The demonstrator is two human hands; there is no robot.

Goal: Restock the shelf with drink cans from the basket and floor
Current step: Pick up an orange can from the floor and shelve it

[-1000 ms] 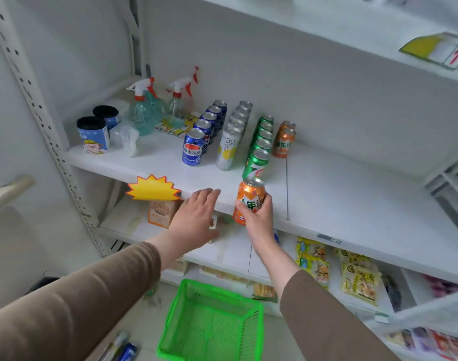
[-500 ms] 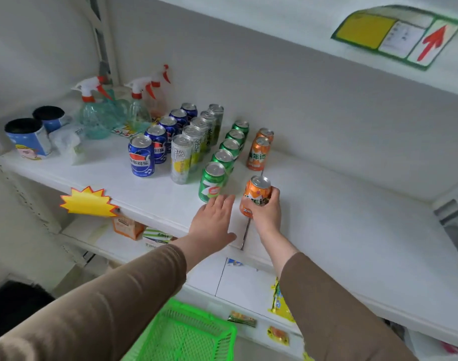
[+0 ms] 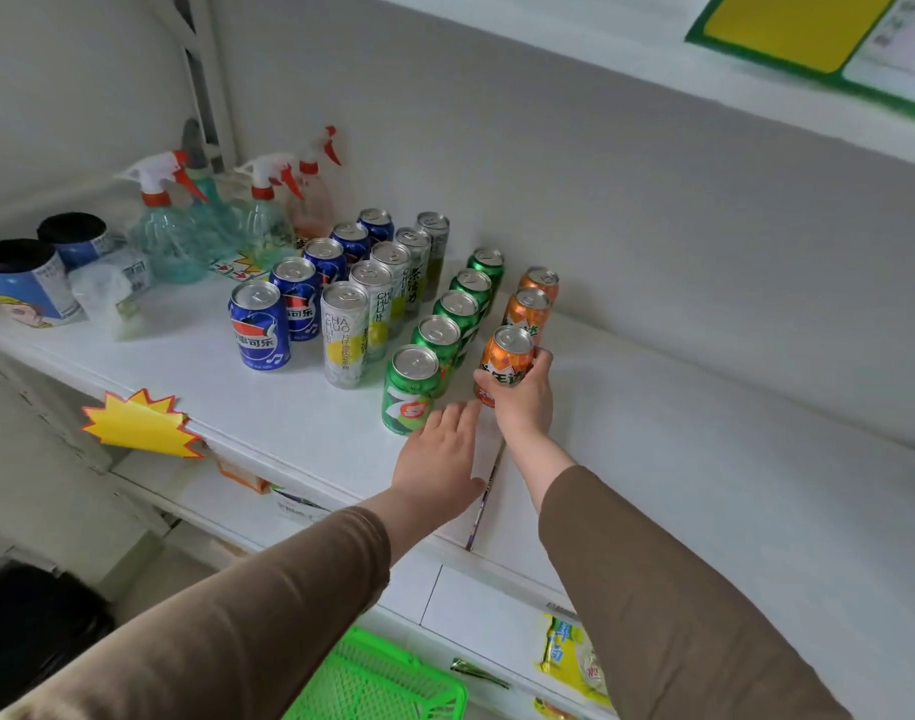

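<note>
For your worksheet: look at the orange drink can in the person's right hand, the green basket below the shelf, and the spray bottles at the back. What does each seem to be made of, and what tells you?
Orange drink can: probably thin metal, given its shiny silver lid with a pull tab and glossy printed wall.
Green basket: looks like moulded plastic, with a bright uniform colour and lattice walls.
Spray bottles: likely clear tinted plastic, see-through bodies with opaque white and red triggers; glass cannot be ruled out.

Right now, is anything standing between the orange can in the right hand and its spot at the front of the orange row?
Nothing visible: the right hand holds the orange can directly before the two shelved orange cans.
</note>
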